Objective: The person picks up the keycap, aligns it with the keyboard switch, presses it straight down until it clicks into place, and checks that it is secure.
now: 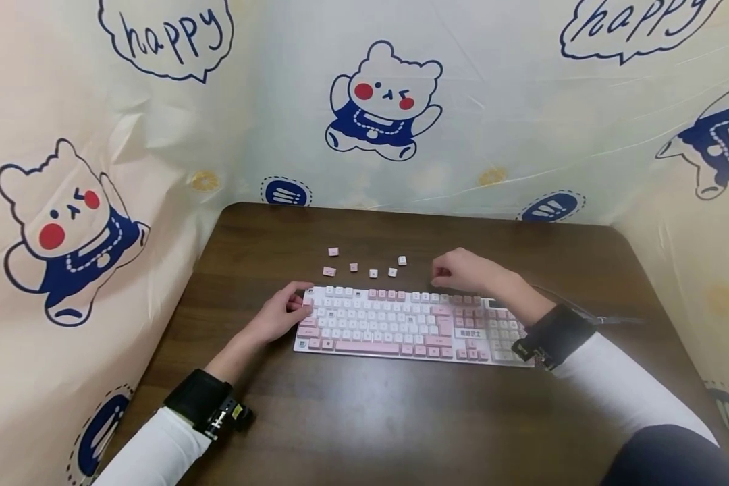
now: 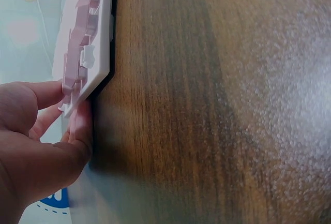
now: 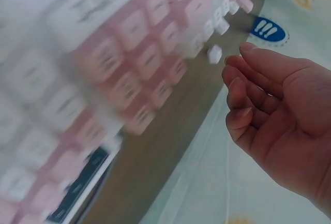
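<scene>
Left hand (image 1: 279,315) steadying keyboard (image 1: 410,326), right hand (image 1: 464,271) hovering

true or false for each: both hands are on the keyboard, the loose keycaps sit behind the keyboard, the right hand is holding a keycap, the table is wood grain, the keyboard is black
1. Both hands are on the keyboard. False: the left hand touches its left end, while the right hand is above its back edge, with its fingers loosely curled.
2. The loose keycaps lie behind the keyboard. True.
3. The right hand holds a keycap. False: in the right wrist view, nothing is between its fingers.
4. The table is dark wood grain. True.
5. The keyboard is black. False: it is pink and white.
</scene>
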